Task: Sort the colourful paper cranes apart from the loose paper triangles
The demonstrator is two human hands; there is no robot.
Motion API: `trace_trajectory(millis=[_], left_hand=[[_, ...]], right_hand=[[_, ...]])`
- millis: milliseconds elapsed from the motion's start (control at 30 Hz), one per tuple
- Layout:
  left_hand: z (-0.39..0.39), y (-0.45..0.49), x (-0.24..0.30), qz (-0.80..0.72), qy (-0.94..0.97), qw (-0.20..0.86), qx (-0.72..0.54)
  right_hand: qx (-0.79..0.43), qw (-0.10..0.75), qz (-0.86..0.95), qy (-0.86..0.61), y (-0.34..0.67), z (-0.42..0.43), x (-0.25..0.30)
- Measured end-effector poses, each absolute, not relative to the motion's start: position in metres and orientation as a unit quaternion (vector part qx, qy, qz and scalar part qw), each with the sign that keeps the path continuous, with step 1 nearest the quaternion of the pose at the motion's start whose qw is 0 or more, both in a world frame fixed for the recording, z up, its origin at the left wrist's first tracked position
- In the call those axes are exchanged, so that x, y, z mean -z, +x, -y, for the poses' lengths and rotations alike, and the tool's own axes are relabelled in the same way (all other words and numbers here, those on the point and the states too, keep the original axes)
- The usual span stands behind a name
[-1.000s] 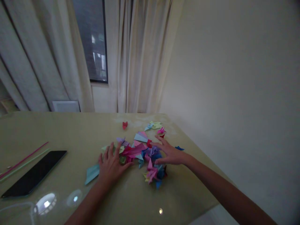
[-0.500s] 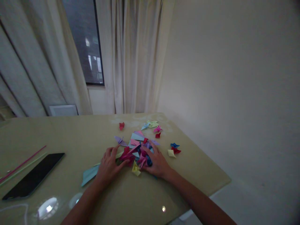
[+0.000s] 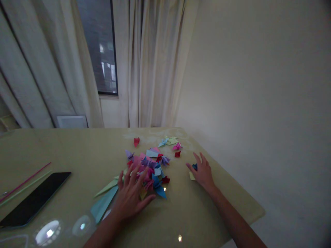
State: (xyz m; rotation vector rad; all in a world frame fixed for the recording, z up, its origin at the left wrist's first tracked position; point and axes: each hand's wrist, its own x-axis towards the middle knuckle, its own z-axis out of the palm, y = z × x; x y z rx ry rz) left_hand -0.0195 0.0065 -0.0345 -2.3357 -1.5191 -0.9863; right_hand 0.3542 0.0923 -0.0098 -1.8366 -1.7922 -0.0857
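Note:
A heap of small folded paper figures (image 3: pixel 152 165) in pink, blue, purple and red lies on the yellow-green table (image 3: pixel 77 151). My left hand (image 3: pixel 131 196) rests flat on the near left side of the heap, fingers spread. My right hand (image 3: pixel 203 172) lies flat near the table's right edge, fingers stretched over a blue piece (image 3: pixel 194 166) and a pale yellow piece (image 3: pixel 191 176). More loose figures sit farther back: a red one (image 3: pixel 136 141), light green and blue ones (image 3: pixel 169 141), a pink one (image 3: pixel 177 147). Flat teal and green paper sheets (image 3: pixel 104 199) lie beside my left hand.
A black phone (image 3: pixel 33 198) lies at the left with a pink and a green straw (image 3: pixel 24 181) beyond it. Curtains (image 3: pixel 152 62) and a dark window (image 3: pixel 99 44) stand behind the table. The table's right edge runs close to a bare wall (image 3: pixel 258 103).
My right hand has left the heap and moved right to the loose blue and yellow pieces near the edge. My left hand slid nearer and now covers the heap's left front.

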Motion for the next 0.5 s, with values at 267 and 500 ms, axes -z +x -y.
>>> trace_trajectory(millis=[267,500], left_hand=[[-0.002,-0.007,0.031,0.46,-0.841,0.095,0.268],[-0.009,-0.025,0.042,0.563,-0.748,0.125,0.328]], right_hand=[[-0.085,0.254,0.759,-0.594,0.314,-0.158,0.019],[-0.101,0.267,0.851,-0.441,0.201,-0.18,-0.003]])
